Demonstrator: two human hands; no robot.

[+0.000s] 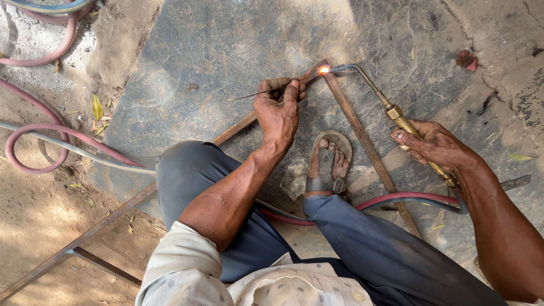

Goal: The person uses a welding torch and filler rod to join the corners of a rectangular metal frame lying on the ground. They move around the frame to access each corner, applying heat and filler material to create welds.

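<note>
left hand [277,110] pinches filler rod [258,93]; right hand [433,144] grips brass torch [396,116].

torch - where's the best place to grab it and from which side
Grip the torch on its brass handle at the rear, where the right hand already wraps it, coming from the hose end. The thin bent neck runs forward to a lit flame at the joint of the metal bars, so the front is likely hot; the handle is thick and straight.
</note>
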